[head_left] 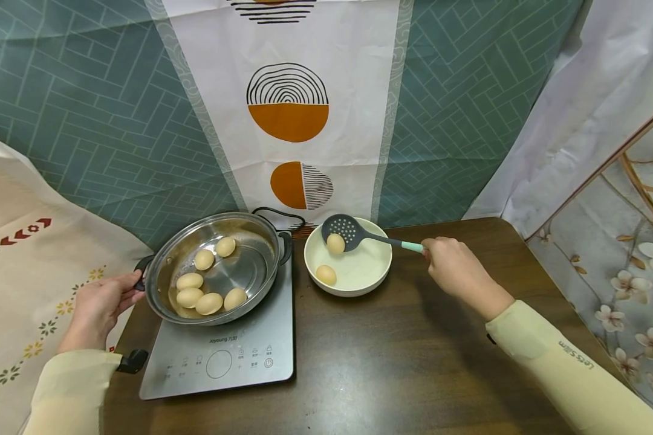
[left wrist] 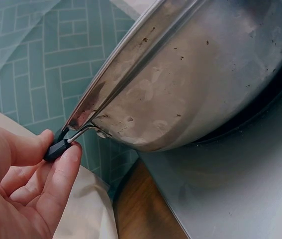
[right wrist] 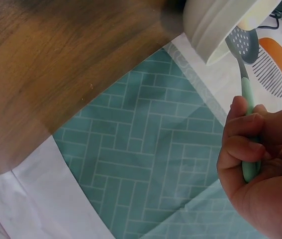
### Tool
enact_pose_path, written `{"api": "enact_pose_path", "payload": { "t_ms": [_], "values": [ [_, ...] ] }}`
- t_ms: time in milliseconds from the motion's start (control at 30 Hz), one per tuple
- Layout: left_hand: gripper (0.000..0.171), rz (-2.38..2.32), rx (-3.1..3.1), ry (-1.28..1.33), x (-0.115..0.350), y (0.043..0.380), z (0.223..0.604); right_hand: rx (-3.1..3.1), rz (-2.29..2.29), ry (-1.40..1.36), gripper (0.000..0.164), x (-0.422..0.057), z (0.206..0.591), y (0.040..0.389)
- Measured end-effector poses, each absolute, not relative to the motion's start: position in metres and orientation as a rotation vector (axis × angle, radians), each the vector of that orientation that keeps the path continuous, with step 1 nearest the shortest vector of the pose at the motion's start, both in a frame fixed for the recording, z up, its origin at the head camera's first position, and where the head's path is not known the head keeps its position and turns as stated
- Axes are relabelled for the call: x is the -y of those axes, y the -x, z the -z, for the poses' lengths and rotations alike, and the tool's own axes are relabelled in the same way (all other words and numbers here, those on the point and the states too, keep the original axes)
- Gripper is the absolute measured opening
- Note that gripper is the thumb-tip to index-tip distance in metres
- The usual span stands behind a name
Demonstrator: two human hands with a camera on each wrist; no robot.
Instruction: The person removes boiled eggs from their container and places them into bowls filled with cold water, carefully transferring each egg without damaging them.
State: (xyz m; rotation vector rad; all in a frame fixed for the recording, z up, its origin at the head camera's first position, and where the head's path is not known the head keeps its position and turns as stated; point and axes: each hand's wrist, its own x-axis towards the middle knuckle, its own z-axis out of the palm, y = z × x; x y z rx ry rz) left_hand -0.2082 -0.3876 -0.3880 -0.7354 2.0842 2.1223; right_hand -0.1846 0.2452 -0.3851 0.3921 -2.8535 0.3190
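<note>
My left hand (head_left: 99,304) pinches the black side handle (left wrist: 57,149) of a steel pot (head_left: 217,321) between thumb and fingers. Several light brown eggs (head_left: 209,303) lie inside the pot, most of them toward its near left side. My right hand (head_left: 457,266) grips the mint-green handle (right wrist: 248,99) of a grey slotted skimmer (head_left: 346,227). The skimmer's head is tilted over the white bowl (head_left: 348,292), with one egg (head_left: 335,243) at its lower edge. A second egg (head_left: 326,275) sits in the bowl at the left.
The pot stands on a silver induction cooktop (head_left: 217,356) with touch controls at its front. A black cord (head_left: 283,212) runs behind the pot. Brown table (head_left: 392,362) stretches to the front and right. Patterned cloth (head_left: 446,109) hangs close behind the bowl.
</note>
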Motion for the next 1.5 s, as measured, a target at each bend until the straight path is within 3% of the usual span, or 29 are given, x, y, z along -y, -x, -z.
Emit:
{"api": "enact_pose_path", "payload": {
  "t_ms": [1500],
  "values": [
    [0.009, -2.127, -2.107, 0.737, 0.3861, 0.2084, 0.3894, 2.741, -0.253, -0.42, 0.008, -0.2433, 0.3868, 0.1825]
  ]
}}
